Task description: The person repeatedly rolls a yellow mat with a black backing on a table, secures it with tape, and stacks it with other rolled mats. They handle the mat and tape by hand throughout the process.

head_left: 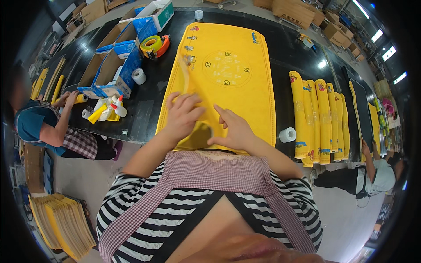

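A large yellow printed mat lies flat on a black table, its near edge at my waist. My left hand is over the mat's near left part, fingers bent and slightly smeared. A blurred yellow flap with a pale edge rises beside those fingers; whether it belongs to the mat I cannot tell. My right hand is at the flap's right side, thumb and forefinger spread apart, with a dark hollow showing between the hands.
Several rolled yellow mats and a white tape roll lie to the right. On the left stand blue cardboard boxes, a tape dispenser and a bottle-filled basket. Co-workers are at both sides.
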Tool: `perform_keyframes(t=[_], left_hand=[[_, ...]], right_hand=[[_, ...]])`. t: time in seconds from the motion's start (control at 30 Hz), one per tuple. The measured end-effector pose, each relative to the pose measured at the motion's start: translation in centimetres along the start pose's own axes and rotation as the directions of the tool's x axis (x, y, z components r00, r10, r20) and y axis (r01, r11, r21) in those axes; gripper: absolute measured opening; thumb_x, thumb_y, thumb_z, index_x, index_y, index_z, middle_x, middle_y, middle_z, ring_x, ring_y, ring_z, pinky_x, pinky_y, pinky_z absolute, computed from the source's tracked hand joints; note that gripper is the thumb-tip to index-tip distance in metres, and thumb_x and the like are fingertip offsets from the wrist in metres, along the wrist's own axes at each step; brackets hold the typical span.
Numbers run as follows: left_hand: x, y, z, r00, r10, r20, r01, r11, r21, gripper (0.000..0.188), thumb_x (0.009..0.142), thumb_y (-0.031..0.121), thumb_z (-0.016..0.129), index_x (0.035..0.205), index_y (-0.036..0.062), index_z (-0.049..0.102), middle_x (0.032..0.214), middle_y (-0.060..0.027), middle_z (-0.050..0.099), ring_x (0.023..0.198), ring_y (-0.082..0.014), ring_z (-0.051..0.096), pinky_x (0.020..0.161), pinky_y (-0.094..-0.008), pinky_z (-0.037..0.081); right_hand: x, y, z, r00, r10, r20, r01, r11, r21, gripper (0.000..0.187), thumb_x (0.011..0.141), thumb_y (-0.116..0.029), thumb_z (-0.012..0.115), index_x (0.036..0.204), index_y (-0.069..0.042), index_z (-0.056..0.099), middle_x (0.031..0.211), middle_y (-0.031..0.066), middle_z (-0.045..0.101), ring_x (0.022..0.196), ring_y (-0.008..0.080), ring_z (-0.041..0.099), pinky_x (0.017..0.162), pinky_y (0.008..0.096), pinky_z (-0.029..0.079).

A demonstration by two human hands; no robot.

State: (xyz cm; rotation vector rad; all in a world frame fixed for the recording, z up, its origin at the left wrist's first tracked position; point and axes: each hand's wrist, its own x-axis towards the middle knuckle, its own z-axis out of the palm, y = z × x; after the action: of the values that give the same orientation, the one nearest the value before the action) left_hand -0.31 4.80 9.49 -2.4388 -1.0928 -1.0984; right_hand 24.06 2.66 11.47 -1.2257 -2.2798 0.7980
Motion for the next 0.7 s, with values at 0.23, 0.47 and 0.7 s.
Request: perform_keyframes(t=[0.23,0.47,0.7], left_hand=[[-0.9,0.4,6.3,0.657,-0.735,0.165,0.657,0.452,-0.604,0.071,0.094,0.002,0.072,0.152,0.0072,0.032,0.138,-0.0182,0.056,0.125,-0.03,0.062,0.104,-0.0424,0.054],[-6.4,6.7,8.7,0.535,0.039,0.844,0.84,-0.129,-0.527,0.07,0.093,0.018,0.082,0.15,-0.0028,0.046,0.119,-0.017,0.072,0.109,-0.0193,0.069,0.094,-0.0337,0.056],[-5.9,7.2,9.1,0.405,0.078,0.911,0.772,-0.562,-0.295,0.053,0.095,0.021,0.079,0.14,0.0001,0.06,0.125,-0.0141,0.071,0.109,-0.0204,0.069,0.093,-0.0344,0.057]], right_hand=[[4.6,2.9,-0.6,0.963,0.18,-0.202,-0.106,0.938,0.331,0.043,0.106,-0.024,0.057,0.144,-0.002,0.056,0.106,0.0223,0.074,0.097,0.0399,0.072,0.09,0.0462,0.055],[9.2,-0.9,5.8,0.905,0.133,-0.405,0.175,0.75,0.637,0.058,0.106,-0.016,0.059,0.159,-0.004,0.039,0.14,0.0186,0.059,0.129,0.0263,0.057,0.112,0.0344,0.042],[9.7,-6.5,9.1,0.934,0.338,0.121,-0.275,0.46,0.844,0.059,0.109,-0.017,0.055,0.159,-0.001,0.03,0.136,0.022,0.059,0.108,0.0292,0.071,0.085,0.0352,0.061]])
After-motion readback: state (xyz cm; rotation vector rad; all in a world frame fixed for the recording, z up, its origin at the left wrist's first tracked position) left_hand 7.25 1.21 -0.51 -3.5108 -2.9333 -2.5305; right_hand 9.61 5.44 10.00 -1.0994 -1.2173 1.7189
